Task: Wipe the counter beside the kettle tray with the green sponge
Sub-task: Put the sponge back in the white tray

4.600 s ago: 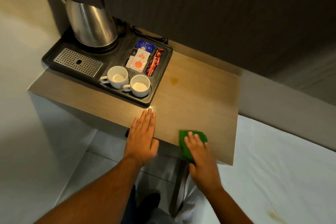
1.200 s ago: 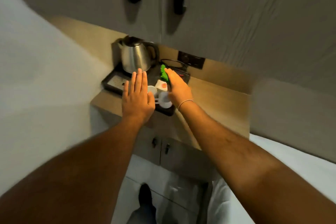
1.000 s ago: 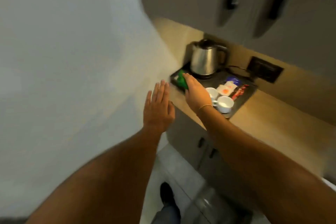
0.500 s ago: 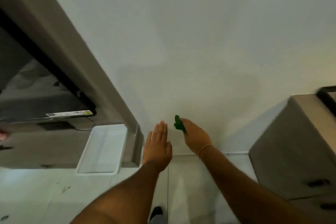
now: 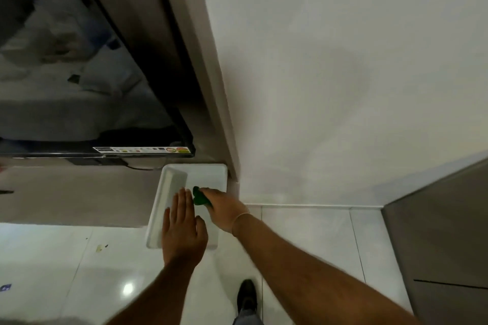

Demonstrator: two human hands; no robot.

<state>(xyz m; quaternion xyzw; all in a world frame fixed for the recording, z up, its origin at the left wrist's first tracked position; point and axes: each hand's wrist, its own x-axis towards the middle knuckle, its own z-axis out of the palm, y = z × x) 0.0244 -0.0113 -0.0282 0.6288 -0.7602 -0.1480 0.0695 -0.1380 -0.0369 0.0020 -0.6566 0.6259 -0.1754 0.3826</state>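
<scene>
My right hand grips the green sponge, holding it over a white rectangular tray that sits at the right end of a grey shelf. My left hand hovers flat, fingers together and holding nothing, just left of the sponge and over the tray's near part. The kettle tray and the wooden counter top are out of sight; only the grey side of a cabinet shows at the right edge.
A black television hangs above the grey shelf on the left. A white wall fills the right. Below are glossy white floor tiles and my dark shoe.
I have turned left, away from the kettle counter. Both hands moved with the sponge from in front of the bare wall to above the white tray.
</scene>
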